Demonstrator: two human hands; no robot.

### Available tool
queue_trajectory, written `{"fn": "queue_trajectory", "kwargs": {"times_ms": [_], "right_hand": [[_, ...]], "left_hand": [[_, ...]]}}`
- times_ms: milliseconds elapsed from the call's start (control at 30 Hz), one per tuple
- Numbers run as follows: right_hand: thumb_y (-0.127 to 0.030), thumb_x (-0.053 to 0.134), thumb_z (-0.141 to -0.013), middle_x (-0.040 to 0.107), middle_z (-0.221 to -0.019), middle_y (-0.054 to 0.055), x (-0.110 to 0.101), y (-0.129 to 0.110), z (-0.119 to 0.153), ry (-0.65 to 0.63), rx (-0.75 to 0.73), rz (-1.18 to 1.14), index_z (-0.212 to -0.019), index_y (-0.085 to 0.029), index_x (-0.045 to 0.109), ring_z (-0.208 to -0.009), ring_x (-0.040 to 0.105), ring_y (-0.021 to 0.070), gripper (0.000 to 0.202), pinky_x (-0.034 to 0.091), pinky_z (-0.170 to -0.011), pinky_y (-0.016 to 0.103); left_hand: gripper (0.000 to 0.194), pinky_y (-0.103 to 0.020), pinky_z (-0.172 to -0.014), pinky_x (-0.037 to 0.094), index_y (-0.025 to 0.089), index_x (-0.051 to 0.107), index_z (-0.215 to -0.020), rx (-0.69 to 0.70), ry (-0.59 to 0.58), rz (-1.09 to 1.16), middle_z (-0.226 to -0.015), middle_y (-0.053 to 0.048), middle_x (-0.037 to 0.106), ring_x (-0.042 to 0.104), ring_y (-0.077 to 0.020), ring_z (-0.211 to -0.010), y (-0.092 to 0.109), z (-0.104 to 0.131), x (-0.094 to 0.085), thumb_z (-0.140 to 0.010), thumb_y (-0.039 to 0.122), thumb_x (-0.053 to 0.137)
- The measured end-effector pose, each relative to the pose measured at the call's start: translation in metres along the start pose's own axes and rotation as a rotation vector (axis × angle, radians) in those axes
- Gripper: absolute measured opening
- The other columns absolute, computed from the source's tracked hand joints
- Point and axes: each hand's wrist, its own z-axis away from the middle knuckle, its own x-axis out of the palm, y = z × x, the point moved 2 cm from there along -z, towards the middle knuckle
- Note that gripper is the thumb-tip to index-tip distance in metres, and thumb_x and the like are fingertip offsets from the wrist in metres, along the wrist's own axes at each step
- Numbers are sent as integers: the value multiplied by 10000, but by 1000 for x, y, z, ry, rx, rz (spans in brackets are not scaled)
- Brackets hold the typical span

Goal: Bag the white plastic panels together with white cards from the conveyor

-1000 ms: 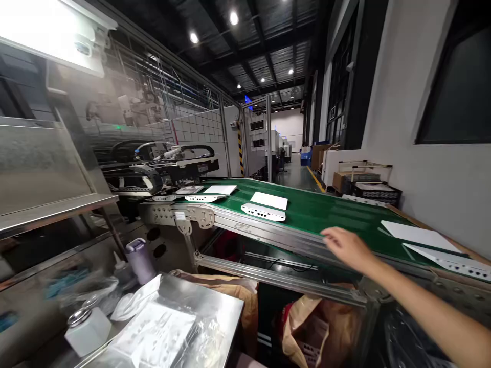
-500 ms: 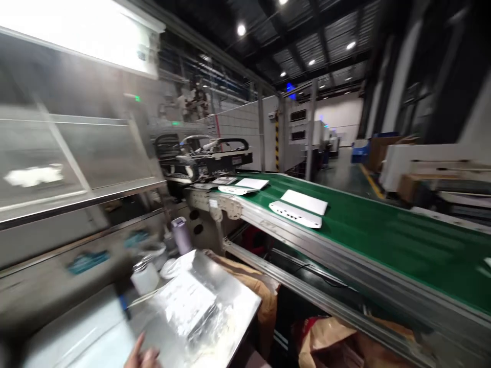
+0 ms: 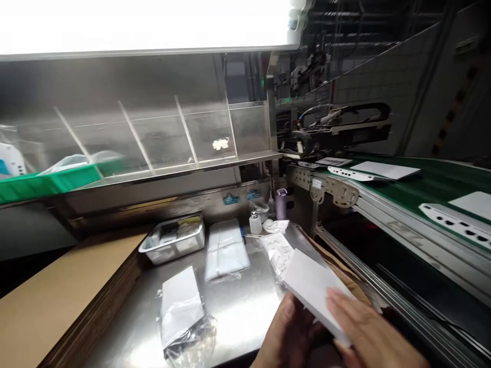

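Note:
A white flat panel point(image 3: 312, 283) is held between my two hands above the right part of the metal table point(image 3: 245, 306). My left hand point(image 3: 284, 332) grips its lower left edge from below, thumb at the edge. My right hand point(image 3: 364, 327) is closed round the panel's near right side, fingers over its upper face. Left of my hands, a white panel point(image 3: 180, 301) lies partly in a clear plastic bag. Behind the held panel is a clear bag with white contents point(image 3: 278, 250). A stack of clear bags point(image 3: 226, 250) lies farther back.
A grey tray point(image 3: 172, 243) stands at the table's back left, beside stacked cardboard point(image 3: 76, 286). A white bottle point(image 3: 255, 223) and a purple container point(image 3: 281, 204) stand at the back. On the right, a green conveyor point(image 3: 410, 189) carries white parts. A green bin point(image 3: 49, 184) sits upper left.
The view has swung left, bringing the tray and cardboard into sight. Both hands now show, holding a white panel; earlier only some fingers showed at the bottom edge.

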Motion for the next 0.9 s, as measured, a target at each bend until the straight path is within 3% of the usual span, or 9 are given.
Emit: {"fn": "queue_trajectory", "kwargs": {"times_ms": [200, 333, 400, 467, 500, 567, 667, 800, 900], "right_hand": [[-327, 530, -918, 593, -1328, 109, 71, -75, -14, -55, -234, 8, -1272, -103, 591, -1269, 519, 257, 424, 427, -1083, 378], [-446, 518, -927, 504, -1424, 100, 87, -51, -3, -165, -274, -185, -1385, -136, 499, -1343, 432, 249, 553, 303, -1164, 419], [-436, 490, -944, 424, -1490, 60, 93, -8, 8, -310, -72, -292, -1453, -204, 416, -1379, 379, 236, 564, 227, -1193, 453], [-556, 475, -914, 402, -1507, 7, 96, 48, 22, -370, 508, -373, -1425, -290, 460, -1409, 321, 270, 576, 203, -1191, 525], [-596, 442, -913, 402, -1502, 74, 96, 70, 29, -371, 667, -355, -1445, -228, 436, -1396, 330, 338, 647, 247, -1138, 627], [-628, 380, -923, 543, -1387, 107, 92, 98, 35, -418, 828, -412, -1390, -225, 512, -1247, 523, 358, 631, 466, -977, 618], [-610, 401, -927, 664, -1230, 65, 83, 95, 31, -604, 990, -874, -1314, -279, 585, -979, 688, 274, 542, 605, -774, 411], [-541, 600, -849, 706, -1135, 78, 67, 66, 21, -729, 1292, -1447, -1200, -249, 677, -948, 694, 290, 463, 598, -793, 386], [-482, 603, -867, 707, -1138, 56, 59, 57, 23, -791, 1066, -1295, -1197, -278, 681, -981, 688, 279, 395, 596, -811, 357]], "left_hand": [[606, -445, -1203, 218, 136, 652, -1233, 57, 361, 293, -1377, -131, 578, 391, -321, -1389, -2, 14, -43, -881, 588, 456], [641, -450, -1193, 243, 113, 592, -1301, 69, 454, 304, -1364, -144, 589, 422, -315, -1370, 8, 29, -60, -925, 587, 380], [684, -465, -1173, 277, 105, 571, -1318, 33, 497, 287, -1333, -159, 612, 457, -328, -1343, 11, 37, -66, -913, 623, 381], [738, -483, -1147, 313, 98, 557, -1327, -32, 521, 263, -1296, -176, 635, 495, -344, -1307, 13, 42, -72, -892, 667, 380], [766, -489, -1134, 330, 94, 552, -1330, -61, 516, 252, -1280, -184, 643, 511, -350, -1291, 13, 44, -74, -882, 688, 372], [818, -498, -1108, 360, 82, 546, -1331, -107, 479, 226, -1253, -199, 654, 538, -358, -1261, 13, 46, -78, -866, 724, 344], [845, -501, -1076, 395, 80, 542, -1333, -146, 432, 168, -1225, -207, 666, 569, -358, -1225, 12, 46, -80, -861, 741, 311], [820, -508, -1060, 408, 77, 545, -1327, -197, 420, 59, -1212, -214, 670, 583, -353, -1209, 13, 47, -86, -875, 721, 313], [740, -494, -1109, 345, 100, 545, -1334, -144, 483, -129, -1294, -203, 625, 532, -331, -1272, 24, 48, -101, -899, 670, 358]]}}
